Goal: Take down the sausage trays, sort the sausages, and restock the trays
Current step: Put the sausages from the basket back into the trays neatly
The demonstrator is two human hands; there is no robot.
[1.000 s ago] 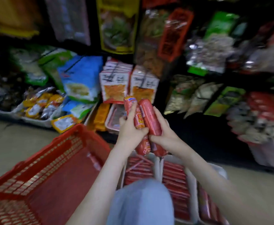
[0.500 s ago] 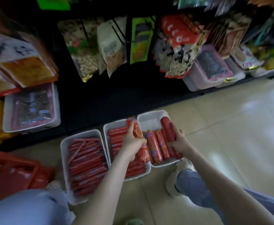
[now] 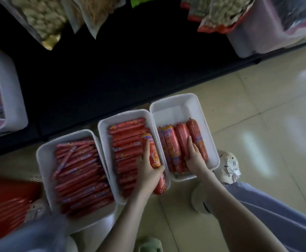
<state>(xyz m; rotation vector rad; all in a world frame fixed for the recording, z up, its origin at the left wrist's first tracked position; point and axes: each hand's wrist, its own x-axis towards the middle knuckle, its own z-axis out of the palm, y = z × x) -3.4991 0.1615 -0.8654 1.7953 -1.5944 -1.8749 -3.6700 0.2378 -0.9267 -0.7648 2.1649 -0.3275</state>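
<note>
Three white trays stand side by side on the floor. The left tray (image 3: 45, 160) holds several thin red sausages. The middle tray (image 3: 103, 135) holds several medium red sausages. The right tray (image 3: 175, 106) holds thick red sausages (image 3: 174, 142) in its near half. My left hand (image 3: 146, 171) grips one thick sausage (image 3: 153, 153) over the rim between the middle and right trays. My right hand (image 3: 194, 157) lies flat, fingers straight, pressing on the thick sausages in the right tray.
A dark bottom shelf (image 3: 112, 73) runs behind the trays, with hanging snack bags (image 3: 45, 17) above. White bins stand at far left (image 3: 12, 91) and upper right (image 3: 257, 37). A red basket (image 3: 5, 206) sits at lower left. My shoe (image 3: 228, 168) is beside the right tray.
The view has dropped from the shelf to the floor trays. My right hand has laid its sausage into the right tray and now presses on the row. The left hand still holds its sausage.
</note>
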